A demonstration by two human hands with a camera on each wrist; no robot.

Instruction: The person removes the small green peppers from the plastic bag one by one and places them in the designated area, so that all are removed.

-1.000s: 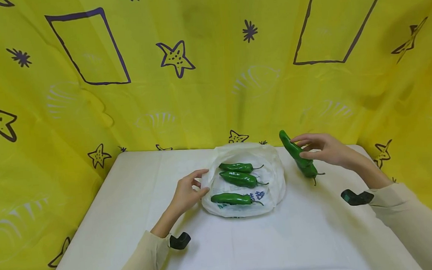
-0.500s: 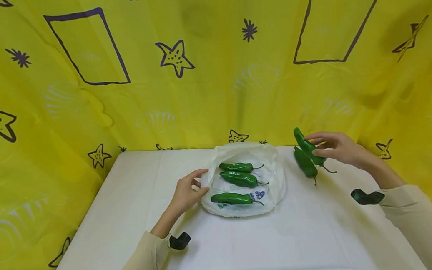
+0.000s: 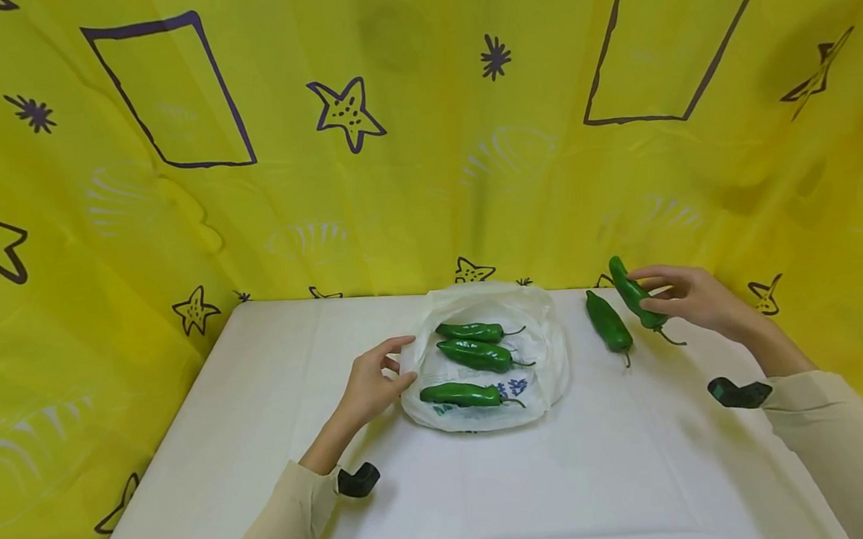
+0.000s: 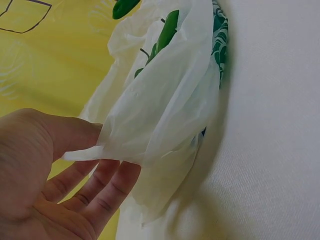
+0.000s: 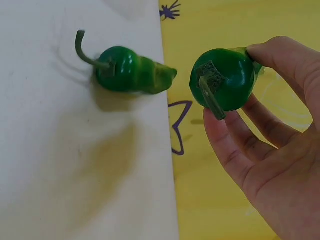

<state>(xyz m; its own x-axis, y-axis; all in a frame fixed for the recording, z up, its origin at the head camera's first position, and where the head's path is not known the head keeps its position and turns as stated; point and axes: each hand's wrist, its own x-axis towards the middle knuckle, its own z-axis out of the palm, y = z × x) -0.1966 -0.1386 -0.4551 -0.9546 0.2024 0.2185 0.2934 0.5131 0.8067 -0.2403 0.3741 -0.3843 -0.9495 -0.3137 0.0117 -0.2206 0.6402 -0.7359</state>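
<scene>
My right hand (image 3: 692, 297) holds a green pepper (image 3: 634, 295) between thumb and fingers at the table's far right. In the right wrist view that held pepper (image 5: 225, 77) shows its stem end, tilted toward the camera. Just left of it a second pepper (image 3: 610, 322) lies on the cloth, apart from the held one. With thumb and fingers my left hand (image 3: 370, 384) pinches the left rim of a thin white plastic bag (image 3: 553, 353). Inside the bag lie three more peppers, the nearest pepper (image 3: 461, 395) set apart from the other two. The left wrist view shows the bag's edge (image 4: 165, 115) between thumb and fingers.
A white cloth covers the table (image 3: 493, 499). Yellow curtain (image 3: 425, 178) with starfish drawings hangs close behind the table's back edge and along both sides.
My right hand has moved to the right with the held pepper, from over the lying pepper to beside it. The left hand keeps its pinch on the bag.
</scene>
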